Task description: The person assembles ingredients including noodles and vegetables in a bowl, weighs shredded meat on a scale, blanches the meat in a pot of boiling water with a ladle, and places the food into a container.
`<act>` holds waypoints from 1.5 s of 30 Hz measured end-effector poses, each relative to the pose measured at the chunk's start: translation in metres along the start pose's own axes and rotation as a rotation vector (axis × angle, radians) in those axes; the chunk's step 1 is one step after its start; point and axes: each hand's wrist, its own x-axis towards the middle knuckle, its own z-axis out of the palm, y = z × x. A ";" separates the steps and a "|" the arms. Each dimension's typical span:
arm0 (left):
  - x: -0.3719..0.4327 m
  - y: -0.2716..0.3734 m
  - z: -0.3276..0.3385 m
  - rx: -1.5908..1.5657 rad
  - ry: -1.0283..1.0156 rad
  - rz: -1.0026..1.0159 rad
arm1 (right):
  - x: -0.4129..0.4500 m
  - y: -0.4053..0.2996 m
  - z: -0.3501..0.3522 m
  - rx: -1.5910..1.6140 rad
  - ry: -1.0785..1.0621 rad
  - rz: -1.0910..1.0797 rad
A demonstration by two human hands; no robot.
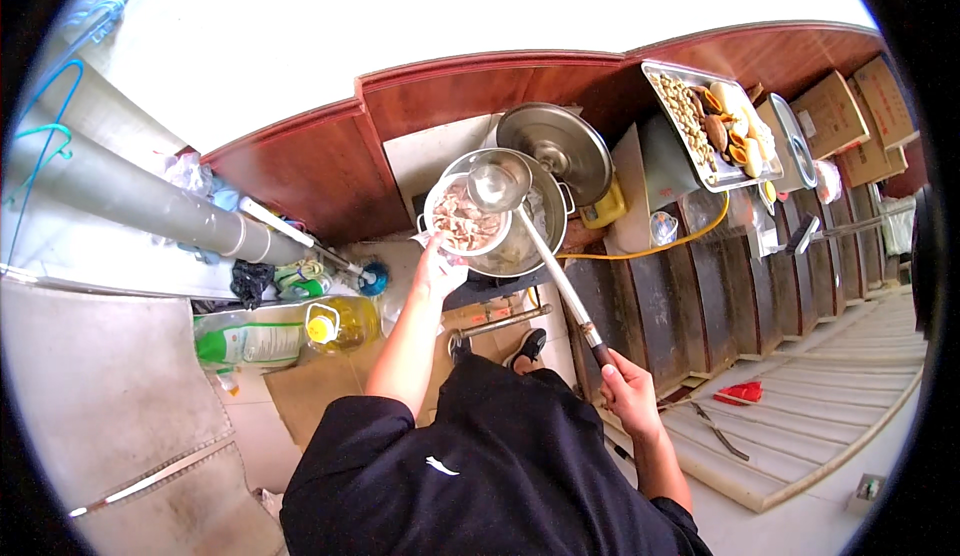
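Note:
My left hand (pixel 441 269) grips the near rim of a white bowl (pixel 480 251) filled with sliced meat (pixel 465 218). The bowl is held over the left part of a large metal pot (pixel 559 230), and it hides some of the pot's inside. In my right hand (pixel 628 391) is the dark handle end of a long metal ladle (pixel 559 278). The ladle's round head (pixel 499 181) hangs above the bowl's right side and the pot. Contents at the pot's bottom are partly visible but unclear.
A metal lid (pixel 556 152) leans behind the pot. To the right, a tray (pixel 712 181) holds nuts and shell-like pieces beside a staircase (pixel 660 308). A yellow hose (pixel 645 256) runs right from the pot. An oil jug (pixel 345 323) stands at left. A metal pipe (pixel 506 321) crosses before my feet.

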 end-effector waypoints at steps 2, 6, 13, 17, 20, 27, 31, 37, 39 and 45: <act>0.001 0.002 -0.001 -0.042 -0.035 0.005 | -0.002 -0.004 0.003 -0.083 0.017 -0.033; 0.002 0.004 -0.002 -0.018 -0.070 0.018 | -0.003 -0.002 0.002 -0.064 0.014 -0.054; -0.006 0.007 0.004 -0.029 -0.058 0.043 | -0.007 -0.005 0.002 -0.503 0.141 -0.303; -0.012 0.011 0.002 0.013 -0.093 0.071 | -0.008 -0.005 -0.014 -0.832 0.245 -0.455; -0.019 0.013 0.000 -0.010 -0.079 0.064 | -0.005 0.008 -0.032 -0.845 0.229 -0.530; -0.064 0.006 0.001 -0.102 -0.099 0.112 | 0.030 0.012 -0.059 -0.049 0.006 -0.102; -0.121 -0.004 0.007 -0.120 -0.091 0.227 | 0.103 0.032 -0.070 -1.103 0.262 -0.524; -0.234 -0.041 -0.022 -0.301 -0.068 0.404 | 0.194 0.055 -0.088 -1.537 0.251 -0.669; -0.282 -0.056 -0.028 -0.338 -0.058 0.488 | 0.210 0.058 -0.085 -1.569 0.270 -0.748; -0.422 -0.109 -0.068 -0.344 -0.023 0.805 | 0.246 0.046 -0.064 -1.663 0.132 -0.673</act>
